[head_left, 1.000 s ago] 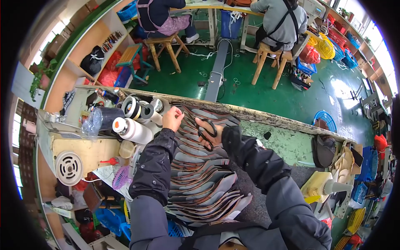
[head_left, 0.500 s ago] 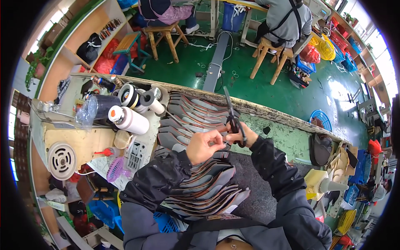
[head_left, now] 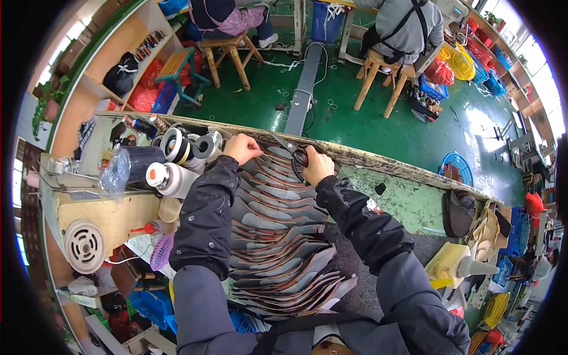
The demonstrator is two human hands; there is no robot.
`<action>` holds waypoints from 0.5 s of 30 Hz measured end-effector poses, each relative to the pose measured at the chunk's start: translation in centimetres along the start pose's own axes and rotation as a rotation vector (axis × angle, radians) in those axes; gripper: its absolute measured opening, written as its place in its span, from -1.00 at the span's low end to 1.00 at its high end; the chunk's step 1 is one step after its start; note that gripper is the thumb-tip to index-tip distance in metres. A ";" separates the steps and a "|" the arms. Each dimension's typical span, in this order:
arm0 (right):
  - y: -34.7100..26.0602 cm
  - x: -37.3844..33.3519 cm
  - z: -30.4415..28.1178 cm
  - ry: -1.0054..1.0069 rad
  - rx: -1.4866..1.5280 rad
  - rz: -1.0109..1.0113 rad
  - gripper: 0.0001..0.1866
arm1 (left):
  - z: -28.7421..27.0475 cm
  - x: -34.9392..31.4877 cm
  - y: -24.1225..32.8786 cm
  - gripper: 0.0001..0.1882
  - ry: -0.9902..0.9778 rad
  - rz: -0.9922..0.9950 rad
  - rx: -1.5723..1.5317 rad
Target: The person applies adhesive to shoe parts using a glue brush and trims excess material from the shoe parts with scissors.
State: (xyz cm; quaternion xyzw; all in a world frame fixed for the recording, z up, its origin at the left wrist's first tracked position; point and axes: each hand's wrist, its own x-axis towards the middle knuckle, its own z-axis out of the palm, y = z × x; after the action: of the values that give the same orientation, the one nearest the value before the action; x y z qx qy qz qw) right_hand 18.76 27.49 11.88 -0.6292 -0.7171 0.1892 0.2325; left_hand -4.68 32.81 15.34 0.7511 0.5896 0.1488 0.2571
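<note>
A long row of overlapping grey curved pieces (head_left: pixel 269 220) with reddish-brown edges, like cut shoe parts, runs down the worktable in front of me. At its far end my left hand (head_left: pixel 241 148) has its fingertips pinched together by the edge of the last pieces; whatever lies between them is too small to make out. My right hand (head_left: pixel 319 165) grips a pair of scissors (head_left: pixel 297 158) by the black handles, just right of the left hand. Their blades point up and left over the far pieces, near the table's raised back edge.
Left of the row stand a white bottle (head_left: pixel 171 179), thread spools (head_left: pixel 173 144) and a purple basket (head_left: pixel 161 251). On the right are a yellow container with a pale nozzle (head_left: pixel 448 260) and a dark shoe-like piece (head_left: pixel 458 214). Two people sit on wooden stools (head_left: pixel 387 71) beyond the table.
Both hands have moved away from me to the far end of the row, and the left has drawn apart from the right. The scissors have swung to point further left.
</note>
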 end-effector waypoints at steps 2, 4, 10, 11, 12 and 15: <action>0.2 0.5 0.8 -0.053 -0.097 -0.045 -0.72 | 1.3 1.3 -1.3 -0.80 0.040 0.007 0.032; 0.7 0.8 1.3 -0.033 -0.151 -0.107 -0.74 | 2.1 2.0 -1.2 -0.79 0.042 -0.039 0.084; -1.3 0.8 -1.1 -0.013 -0.007 -0.085 -0.74 | 1.7 1.8 -1.1 -0.81 0.194 -0.059 0.031; -2.2 0.9 -2.5 -0.119 0.108 0.067 -0.60 | 1.1 1.5 -1.1 -0.83 0.244 -0.049 -0.035; -2.4 0.8 -4.1 -0.254 0.225 0.127 -0.45 | 0.5 1.6 -1.6 -0.83 0.196 0.005 -0.179; -3.4 1.0 -6.4 -0.979 0.981 0.668 -0.12 | -1.3 1.1 -2.4 -0.84 0.159 0.079 -0.147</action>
State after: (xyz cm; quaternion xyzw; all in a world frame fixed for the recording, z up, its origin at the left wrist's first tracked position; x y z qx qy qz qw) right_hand 19.54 27.86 19.15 -0.4817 -0.3442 0.8027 0.0716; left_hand -7.04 34.58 14.93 0.7387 0.5655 0.2606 0.2580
